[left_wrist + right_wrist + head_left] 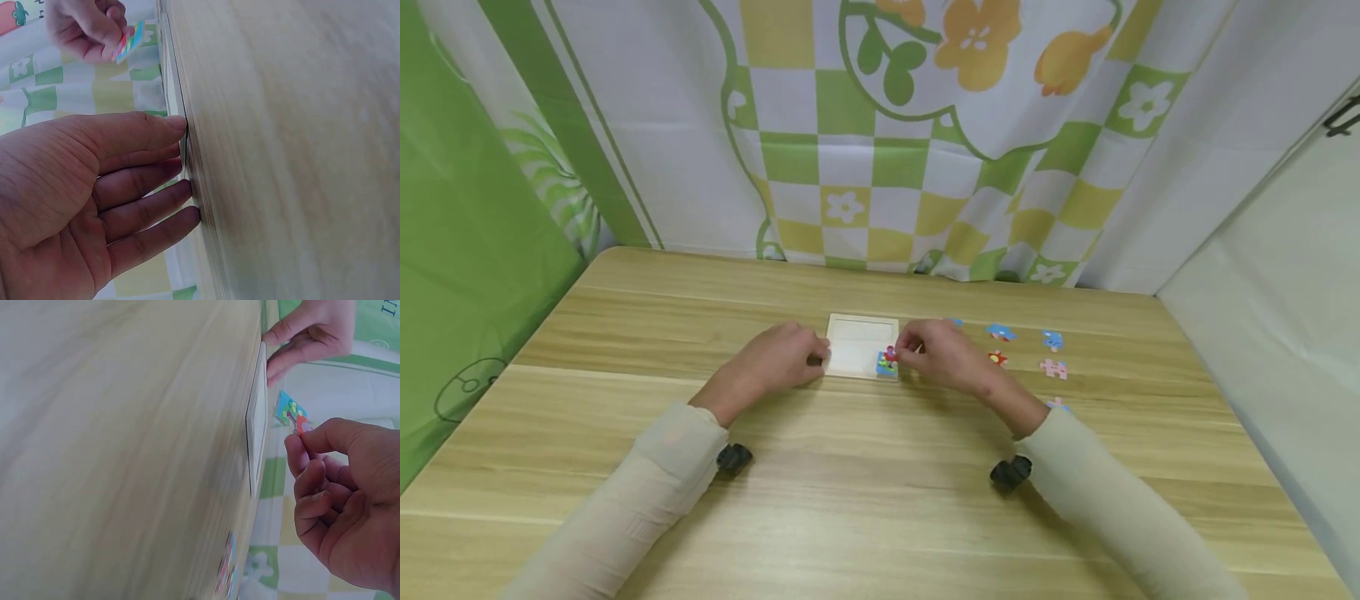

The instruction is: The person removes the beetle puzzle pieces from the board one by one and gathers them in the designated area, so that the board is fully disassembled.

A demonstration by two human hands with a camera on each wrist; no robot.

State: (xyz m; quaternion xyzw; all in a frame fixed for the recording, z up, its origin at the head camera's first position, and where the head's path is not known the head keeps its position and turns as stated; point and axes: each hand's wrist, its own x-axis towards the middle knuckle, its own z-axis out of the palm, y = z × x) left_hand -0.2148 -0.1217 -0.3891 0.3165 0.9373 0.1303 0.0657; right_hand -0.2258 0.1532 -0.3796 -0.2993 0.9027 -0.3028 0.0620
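Note:
A shallow square wooden puzzle tray (852, 343) lies flat on the table. At its left edge my left hand (778, 358) touches the rim, the fingers only slightly bent and the thumb apart from them. Between thumb and index finger, my right hand (946, 357) pinches a colourful jigsaw piece (885, 364), blue with green, yellow and red print. The right wrist view shows that jigsaw piece (289, 409) raised above the tray (257, 419) and tilted, with the other right fingers curled in. In the head view it overlaps the tray's lower right corner.
Right of the tray, several loose jigsaw pieces lie spread on the wooden table (880, 500), among them a blue piece (1001, 332), a red and yellow piece (997, 358) and a pink piece (1054, 368). A patterned curtain (850, 167) hangs behind the far edge.

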